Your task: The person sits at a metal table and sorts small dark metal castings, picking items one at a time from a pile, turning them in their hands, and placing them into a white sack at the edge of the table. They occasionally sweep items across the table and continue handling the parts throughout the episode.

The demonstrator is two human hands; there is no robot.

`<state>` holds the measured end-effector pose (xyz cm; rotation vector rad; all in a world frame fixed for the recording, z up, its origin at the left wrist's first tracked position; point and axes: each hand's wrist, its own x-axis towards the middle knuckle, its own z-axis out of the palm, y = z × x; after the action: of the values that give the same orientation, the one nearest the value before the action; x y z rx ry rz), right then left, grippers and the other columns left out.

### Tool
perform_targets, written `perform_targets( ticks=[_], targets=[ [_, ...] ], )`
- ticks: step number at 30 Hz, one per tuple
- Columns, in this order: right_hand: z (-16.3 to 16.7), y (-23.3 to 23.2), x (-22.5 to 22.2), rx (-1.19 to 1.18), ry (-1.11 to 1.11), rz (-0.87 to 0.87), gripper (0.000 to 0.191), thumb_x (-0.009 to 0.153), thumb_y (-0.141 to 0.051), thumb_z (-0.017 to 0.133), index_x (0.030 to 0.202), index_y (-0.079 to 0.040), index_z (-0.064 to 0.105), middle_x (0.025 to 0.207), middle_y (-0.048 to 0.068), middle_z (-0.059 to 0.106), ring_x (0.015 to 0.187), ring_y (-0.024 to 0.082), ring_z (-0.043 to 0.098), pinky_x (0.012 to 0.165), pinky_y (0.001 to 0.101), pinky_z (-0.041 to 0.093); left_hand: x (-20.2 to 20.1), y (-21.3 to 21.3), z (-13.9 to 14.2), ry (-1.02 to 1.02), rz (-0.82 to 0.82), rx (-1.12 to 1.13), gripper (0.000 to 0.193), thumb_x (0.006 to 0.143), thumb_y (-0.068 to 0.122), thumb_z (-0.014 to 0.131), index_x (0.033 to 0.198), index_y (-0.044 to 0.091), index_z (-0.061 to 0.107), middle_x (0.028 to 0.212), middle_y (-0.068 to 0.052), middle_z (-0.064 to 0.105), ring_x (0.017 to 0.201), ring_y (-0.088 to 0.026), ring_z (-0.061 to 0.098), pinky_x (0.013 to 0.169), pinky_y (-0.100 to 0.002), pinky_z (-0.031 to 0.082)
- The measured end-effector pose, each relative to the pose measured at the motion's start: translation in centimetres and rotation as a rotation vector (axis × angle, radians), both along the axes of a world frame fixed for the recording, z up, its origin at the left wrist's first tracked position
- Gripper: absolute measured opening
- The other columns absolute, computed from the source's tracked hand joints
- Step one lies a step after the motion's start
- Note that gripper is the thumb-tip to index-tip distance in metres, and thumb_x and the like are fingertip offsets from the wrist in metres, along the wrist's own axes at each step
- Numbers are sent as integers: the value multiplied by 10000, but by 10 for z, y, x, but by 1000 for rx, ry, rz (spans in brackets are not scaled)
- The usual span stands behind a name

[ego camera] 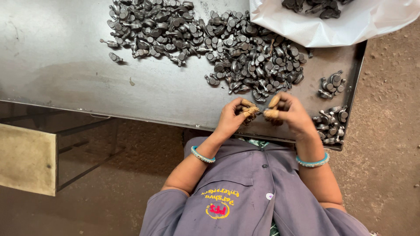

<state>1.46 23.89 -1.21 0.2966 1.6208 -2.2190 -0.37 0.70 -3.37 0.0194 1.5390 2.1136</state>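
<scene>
Place: At the near edge of the grey metal table, right in front of the person, both hands meet over the table rim.
Left hand: The left hand is curled almost closed. Its fingertips wear tan covers and pinch a small dark metal part.
Right hand: The right hand is curled too, its covered fingertips close to the left ones. I cannot tell if it holds a piece of its own.
The part: It looks hard, stiff and heavy for so small a thing. It will not bend or break. It may be a bit slippery, so pinching the thin stem end looks best.
Big pile: Many more of the same parts lie in a heap in the middle of the table.
Small pile: A few parts sit apart, just beside the right hand.
Bag: A white bag with parts inside lies at the far corner.
Hard to see: The held part is mostly hidden by fingers, so its shape is unclear. The bag is cut off at the top.
</scene>
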Motion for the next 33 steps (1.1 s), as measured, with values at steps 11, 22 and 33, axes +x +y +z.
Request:
perform_targets(
  ticks=[11, 22, 33],
  targets=[
    [40, -46, -37, 1146, 562, -135, 396, 720, 12, 898, 1022, -20, 643, 916, 92, 699, 831, 241, 666, 739, 381, 549, -5, -7, 1, 137, 71, -127, 169, 952, 103, 731, 1093, 14, 701, 953, 18, 736, 824, -21, 650, 704, -202, 540],
    [-8, -2, -10, 38, 184, -285, 273, 888, 52, 775, 1094, -28, 616, 1014, 33, 679, 912, 115, 656, 819, 238, 560, -4, -2, 16, 155, 112, -19, 501, 886, -23, 713, 1370, 11, 588, 1245, -28, 690, 947, -82, 690, 853, -248, 585],
    [-17, 0, 14, -343, -130, -273, 153, 946, -71, 727, 1085, -26, 681, 933, 28, 702, 757, 92, 626, 630, 212, 483, -5, 8, 9, -70, 24, 269, 362, 919, -50, 724, 1277, -42, 668, 1092, -97, 743, 959, -157, 722, 835, -314, 619]
  ],
)
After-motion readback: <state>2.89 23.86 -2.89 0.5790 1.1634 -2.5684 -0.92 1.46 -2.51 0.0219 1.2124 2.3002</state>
